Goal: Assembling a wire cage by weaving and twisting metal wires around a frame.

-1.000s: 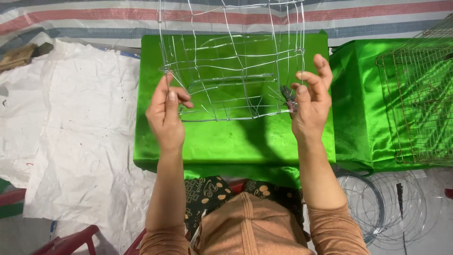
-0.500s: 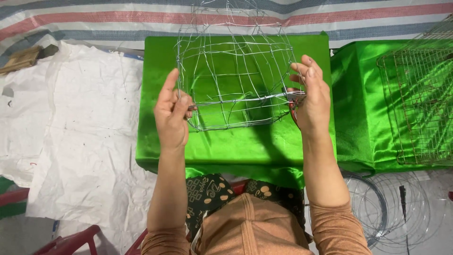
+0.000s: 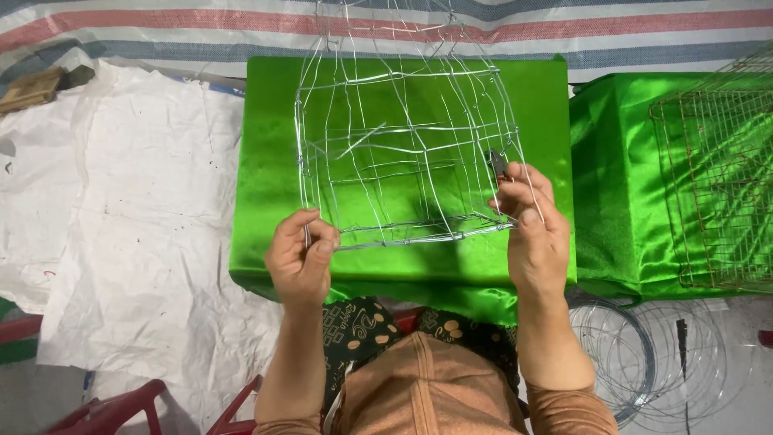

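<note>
At frame centre, the left hand [image 3: 300,256] and right hand [image 3: 533,228] have their fingers clamped on an empty wire cage frame [image 3: 407,149] above the green satin-covered box [image 3: 266,161].

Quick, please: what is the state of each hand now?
Left hand: closed, gripping the wire cage frame at its lower left corner.
Right hand: closed on the frame's right side.

Both hands gripping wire cage frame [image 3: 403,153] by lower corners: left hand [image 3: 299,256], right hand [image 3: 533,229]. Held above green satin surface [image 3: 266,161]. Wire coils [image 3: 644,362] lower right.
</note>
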